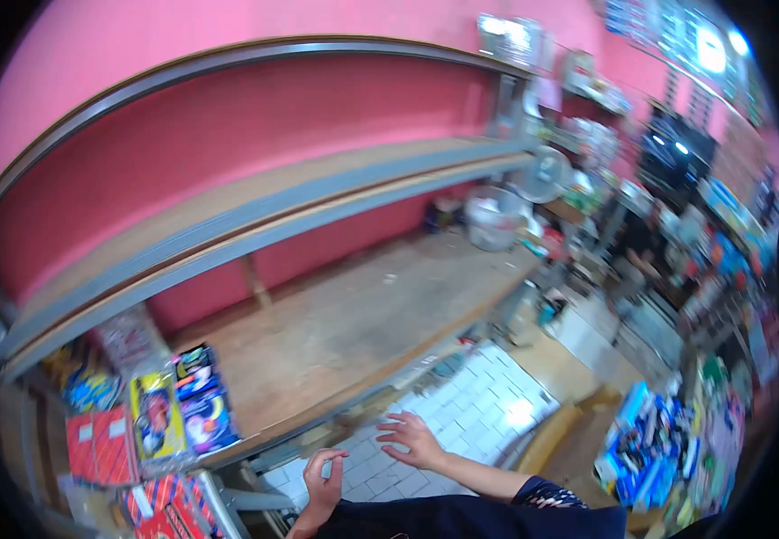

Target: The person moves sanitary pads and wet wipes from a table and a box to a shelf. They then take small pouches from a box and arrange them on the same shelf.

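My right hand (414,441) hovers in front of the shelf's lower board, its fingers spread and holding nothing. Lower and to the left, my left hand (323,478) is raised with loosely curved fingers and nothing visible in it. Both hands are apart from the wooden lower board (318,332) and above the white tiled floor (484,395). Nearest to my left hand are colourful flat packages, among them a yellow package (153,415) and a dark blue package (207,419) at the board's left end.
A metal-edged upper shelf (255,211) spans the pink wall. At the lower board's far end stands a white bucket (493,218). Red packages (100,446) lie at the left, and a pile of blue packets (650,446) at the right. Another person (638,247) sits among goods in the background.
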The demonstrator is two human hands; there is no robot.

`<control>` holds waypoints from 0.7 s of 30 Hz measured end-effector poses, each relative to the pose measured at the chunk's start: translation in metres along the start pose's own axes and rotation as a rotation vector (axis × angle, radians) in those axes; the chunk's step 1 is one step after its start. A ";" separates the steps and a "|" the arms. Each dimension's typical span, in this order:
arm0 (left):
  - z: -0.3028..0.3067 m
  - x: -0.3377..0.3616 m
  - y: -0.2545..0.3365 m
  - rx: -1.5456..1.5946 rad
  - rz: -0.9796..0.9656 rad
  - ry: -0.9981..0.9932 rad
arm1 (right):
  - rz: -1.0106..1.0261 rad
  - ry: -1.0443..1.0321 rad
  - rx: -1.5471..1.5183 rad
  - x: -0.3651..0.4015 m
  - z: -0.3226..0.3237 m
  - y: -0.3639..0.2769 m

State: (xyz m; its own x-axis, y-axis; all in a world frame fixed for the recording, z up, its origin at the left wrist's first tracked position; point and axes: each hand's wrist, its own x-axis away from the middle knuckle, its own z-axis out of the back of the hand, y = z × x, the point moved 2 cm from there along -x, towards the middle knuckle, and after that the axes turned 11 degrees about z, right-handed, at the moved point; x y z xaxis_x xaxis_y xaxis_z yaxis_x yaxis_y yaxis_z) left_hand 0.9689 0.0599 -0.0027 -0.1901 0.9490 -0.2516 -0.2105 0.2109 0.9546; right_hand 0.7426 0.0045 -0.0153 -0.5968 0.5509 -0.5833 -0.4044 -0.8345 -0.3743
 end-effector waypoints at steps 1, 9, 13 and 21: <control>-0.026 0.000 0.005 0.051 -0.014 -0.071 | -0.069 0.095 0.036 0.018 0.031 -0.003; -0.185 0.001 0.040 0.148 -0.073 -0.552 | -0.486 0.542 0.355 0.174 0.151 -0.001; -0.233 -0.014 0.031 0.154 -0.023 -0.698 | -0.623 0.618 0.376 0.200 0.158 -0.005; -0.329 -0.077 0.037 0.228 -0.060 -1.057 | -0.847 0.818 0.450 0.215 0.144 0.033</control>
State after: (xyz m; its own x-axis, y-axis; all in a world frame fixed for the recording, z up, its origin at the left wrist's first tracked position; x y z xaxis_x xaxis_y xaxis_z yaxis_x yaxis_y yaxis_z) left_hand 0.6605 -0.0826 -0.0005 0.7606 0.6345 -0.1377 0.0118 0.1985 0.9800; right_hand 0.5015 0.0971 -0.0489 0.5024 0.6066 -0.6162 -0.7454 -0.0572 -0.6641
